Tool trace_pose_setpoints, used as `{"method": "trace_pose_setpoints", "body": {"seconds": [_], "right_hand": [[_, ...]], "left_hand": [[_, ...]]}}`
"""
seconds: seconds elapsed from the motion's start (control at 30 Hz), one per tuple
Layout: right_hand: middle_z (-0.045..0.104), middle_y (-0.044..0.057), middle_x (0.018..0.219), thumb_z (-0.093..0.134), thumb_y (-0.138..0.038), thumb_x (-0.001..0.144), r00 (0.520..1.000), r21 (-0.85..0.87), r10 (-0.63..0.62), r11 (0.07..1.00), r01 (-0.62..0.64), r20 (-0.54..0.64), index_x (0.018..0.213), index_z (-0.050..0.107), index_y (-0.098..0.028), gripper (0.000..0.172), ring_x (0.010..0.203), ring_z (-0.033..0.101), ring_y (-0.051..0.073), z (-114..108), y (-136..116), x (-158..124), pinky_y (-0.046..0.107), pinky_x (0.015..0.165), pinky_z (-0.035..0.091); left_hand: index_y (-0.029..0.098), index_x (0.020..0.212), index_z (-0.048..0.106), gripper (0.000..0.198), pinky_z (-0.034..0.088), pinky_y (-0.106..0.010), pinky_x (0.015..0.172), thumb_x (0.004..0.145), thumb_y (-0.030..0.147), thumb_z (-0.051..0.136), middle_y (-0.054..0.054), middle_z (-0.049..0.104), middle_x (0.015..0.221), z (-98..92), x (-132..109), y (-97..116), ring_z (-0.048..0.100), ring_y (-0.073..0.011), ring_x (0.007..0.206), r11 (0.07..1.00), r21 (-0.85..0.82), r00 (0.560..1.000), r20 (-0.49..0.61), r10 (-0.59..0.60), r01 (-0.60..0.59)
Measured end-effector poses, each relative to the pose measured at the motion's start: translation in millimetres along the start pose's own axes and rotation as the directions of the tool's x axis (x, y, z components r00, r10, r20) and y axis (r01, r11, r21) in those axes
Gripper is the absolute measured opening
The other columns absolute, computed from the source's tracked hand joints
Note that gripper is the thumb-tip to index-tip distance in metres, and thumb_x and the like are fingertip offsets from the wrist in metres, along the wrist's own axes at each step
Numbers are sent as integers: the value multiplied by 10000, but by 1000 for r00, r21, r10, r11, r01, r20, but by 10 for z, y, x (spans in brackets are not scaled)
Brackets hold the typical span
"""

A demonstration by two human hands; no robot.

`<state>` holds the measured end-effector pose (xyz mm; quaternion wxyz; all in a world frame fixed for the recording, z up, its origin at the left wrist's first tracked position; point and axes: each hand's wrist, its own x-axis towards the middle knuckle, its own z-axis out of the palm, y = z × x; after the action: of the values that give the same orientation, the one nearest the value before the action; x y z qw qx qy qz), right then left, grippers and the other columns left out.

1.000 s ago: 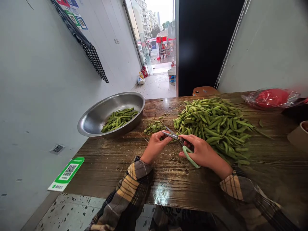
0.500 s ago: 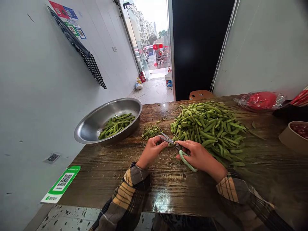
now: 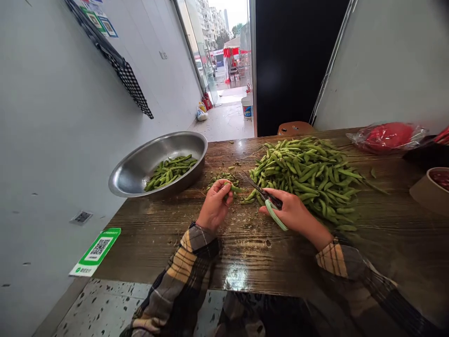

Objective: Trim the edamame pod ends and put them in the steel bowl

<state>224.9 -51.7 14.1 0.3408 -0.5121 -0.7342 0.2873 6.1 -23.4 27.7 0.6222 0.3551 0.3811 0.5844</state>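
My left hand (image 3: 216, 206) pinches a green edamame pod (image 3: 235, 188) between thumb and fingers, its end pointing right. In my right hand (image 3: 286, 208) is a pair of scissors (image 3: 271, 210) with pale green handles, the blades aimed up and left, a short gap from the pod. A large heap of edamame pods (image 3: 308, 178) lies just beyond my right hand. Behind my left hand is a small pile of trimmings (image 3: 224, 178), partly hidden by the fingers. More pods (image 3: 171, 172) rest inside a steel basin (image 3: 129, 174) at the left.
The wooden table (image 3: 147, 248) carries a green QR code card (image 3: 96, 252) at its left edge. At the right are a red bundle in clear plastic (image 3: 389, 136) and a paper bowl (image 3: 426, 193). An orange-brown stool (image 3: 296, 128) stands behind the table, near an open doorway.
My hands have moved apart; the scissor blades have left my left hand's fingertips, where a pod now shows. The camera view has tilted down slightly.
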Motion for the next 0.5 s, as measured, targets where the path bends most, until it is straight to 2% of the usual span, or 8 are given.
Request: {"method": "trace_pose_setpoints", "body": {"seconds": [0.1, 0.27, 0.4, 0.5], "right_hand": [[688, 107, 1062, 706, -423, 732, 1000, 2, -5, 1000, 5, 24, 1248, 606, -144, 595, 877, 649, 233, 3, -3, -7, 335, 760, 514], [668, 62, 978, 699, -402, 739, 997, -9, -43, 999, 43, 66, 1255, 593, -173, 574, 778, 611, 186, 23, 3, -26, 317, 729, 501], [641, 44, 917, 705, -380, 737, 995, -24, -70, 997, 71, 71, 1251, 590, -168, 568, 739, 584, 172, 48, 7, -30, 314, 722, 496], [627, 38, 896, 711, -380, 734, 994, -16, -82, 996, 83, 68, 1255, 583, -172, 575, 744, 584, 174, 67, 0, -28, 322, 735, 500]], "left_hand": [[127, 818, 602, 240, 344, -136, 433, 659, 169, 778, -4, 603, 808, -14, 8, 8, 503, -37, 572, 994, -110, 1000, -6, -21, 21], [123, 813, 595, 197, 398, -131, 463, 686, 125, 745, -1, 601, 772, -19, 0, 2, 543, -49, 607, 973, -231, 1000, -17, -20, 15], [131, 816, 584, 172, 420, -128, 482, 715, 114, 723, 4, 597, 765, 33, -26, -28, 556, -48, 612, 970, -241, 999, 2, -42, 41], [131, 812, 578, 225, 431, -128, 498, 681, 128, 760, 13, 590, 774, 91, -58, -76, 566, -46, 616, 974, -206, 996, 36, -86, 92]]}}
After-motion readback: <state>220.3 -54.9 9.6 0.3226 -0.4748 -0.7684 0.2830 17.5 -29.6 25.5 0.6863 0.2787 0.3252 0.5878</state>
